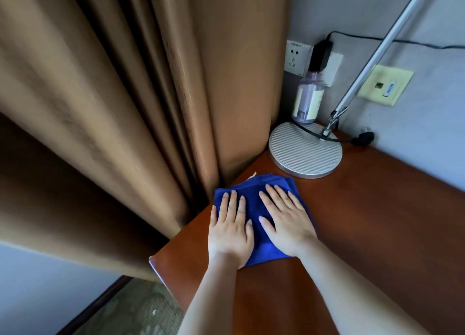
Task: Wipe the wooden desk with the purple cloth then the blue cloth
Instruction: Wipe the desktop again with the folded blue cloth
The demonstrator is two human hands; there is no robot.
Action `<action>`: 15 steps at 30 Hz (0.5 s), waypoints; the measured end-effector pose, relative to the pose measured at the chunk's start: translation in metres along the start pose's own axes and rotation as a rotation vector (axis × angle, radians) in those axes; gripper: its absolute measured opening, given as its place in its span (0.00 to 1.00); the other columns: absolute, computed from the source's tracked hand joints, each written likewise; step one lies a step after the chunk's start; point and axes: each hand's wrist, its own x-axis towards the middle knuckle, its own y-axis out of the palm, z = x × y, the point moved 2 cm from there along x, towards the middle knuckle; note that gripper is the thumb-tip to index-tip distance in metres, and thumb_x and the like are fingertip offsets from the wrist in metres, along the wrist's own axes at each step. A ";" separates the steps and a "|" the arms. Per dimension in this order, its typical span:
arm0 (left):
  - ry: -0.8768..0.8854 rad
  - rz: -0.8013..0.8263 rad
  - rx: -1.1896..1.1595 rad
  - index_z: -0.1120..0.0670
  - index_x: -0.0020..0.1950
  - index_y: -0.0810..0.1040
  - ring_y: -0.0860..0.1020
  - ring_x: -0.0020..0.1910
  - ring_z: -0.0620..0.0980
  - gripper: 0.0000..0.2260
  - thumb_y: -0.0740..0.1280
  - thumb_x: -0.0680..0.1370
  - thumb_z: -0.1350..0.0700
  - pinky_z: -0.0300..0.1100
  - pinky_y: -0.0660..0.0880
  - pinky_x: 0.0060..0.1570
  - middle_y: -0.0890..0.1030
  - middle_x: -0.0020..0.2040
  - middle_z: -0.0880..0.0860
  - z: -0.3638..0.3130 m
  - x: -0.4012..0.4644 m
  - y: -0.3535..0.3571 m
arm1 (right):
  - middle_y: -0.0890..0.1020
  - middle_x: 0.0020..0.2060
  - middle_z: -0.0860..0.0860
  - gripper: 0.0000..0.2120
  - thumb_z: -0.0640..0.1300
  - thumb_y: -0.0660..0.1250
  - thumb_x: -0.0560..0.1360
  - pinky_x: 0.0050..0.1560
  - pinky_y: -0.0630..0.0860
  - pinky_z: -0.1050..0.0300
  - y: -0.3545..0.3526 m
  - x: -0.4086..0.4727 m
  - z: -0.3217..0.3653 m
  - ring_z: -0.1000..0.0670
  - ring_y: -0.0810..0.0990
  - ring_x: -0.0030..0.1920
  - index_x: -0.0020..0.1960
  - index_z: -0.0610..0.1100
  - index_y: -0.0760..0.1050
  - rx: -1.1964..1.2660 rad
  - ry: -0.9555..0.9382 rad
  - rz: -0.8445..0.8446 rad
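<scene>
A folded blue cloth (254,191) lies flat on the wooden desk (364,208) near its left end. My left hand (230,230) presses on the cloth's left part with straight, spread fingers. Beside it, my right hand (286,221) lies flat on the cloth's right part, fingers straight. Both palms cover most of the cloth. No purple cloth is in view.
A round ribbed lamp base (304,150) with a slanted metal arm stands just beyond the cloth. Behind it stands a clear bottle (308,98), below wall sockets and a black plug with its cord. Brown curtains (125,95) hang against the desk's left edge.
</scene>
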 end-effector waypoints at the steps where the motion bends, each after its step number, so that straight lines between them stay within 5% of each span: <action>1: -0.011 -0.015 -0.008 0.51 0.79 0.43 0.30 0.71 0.44 0.37 0.29 0.71 0.42 0.44 0.29 0.70 0.39 0.78 0.48 0.001 0.005 0.000 | 0.73 0.69 0.46 0.28 0.57 0.51 0.76 0.70 0.54 0.51 -0.001 0.008 -0.001 0.46 0.71 0.69 0.70 0.44 0.71 -0.006 -0.018 -0.006; 4: -0.059 -0.052 -0.043 0.52 0.80 0.45 0.34 0.75 0.46 0.37 0.30 0.72 0.43 0.45 0.31 0.71 0.43 0.80 0.50 0.006 0.025 -0.001 | 0.69 0.72 0.47 0.30 0.58 0.49 0.77 0.72 0.50 0.53 -0.004 0.034 -0.004 0.47 0.67 0.72 0.72 0.44 0.68 -0.014 -0.065 0.006; 8: -0.087 -0.061 -0.033 0.53 0.80 0.46 0.41 0.78 0.50 0.37 0.30 0.72 0.43 0.47 0.35 0.72 0.45 0.80 0.52 0.010 0.050 -0.002 | 0.51 0.78 0.50 0.36 0.61 0.36 0.74 0.73 0.34 0.56 -0.008 0.063 -0.008 0.51 0.46 0.78 0.78 0.48 0.51 0.016 -0.135 -0.006; 15: -0.088 -0.031 -0.012 0.54 0.80 0.46 0.44 0.78 0.50 0.38 0.28 0.71 0.44 0.49 0.42 0.75 0.48 0.80 0.52 0.012 0.070 -0.003 | 0.44 0.78 0.52 0.41 0.62 0.28 0.68 0.73 0.33 0.57 -0.013 0.082 -0.008 0.53 0.40 0.77 0.79 0.50 0.43 0.028 -0.103 0.024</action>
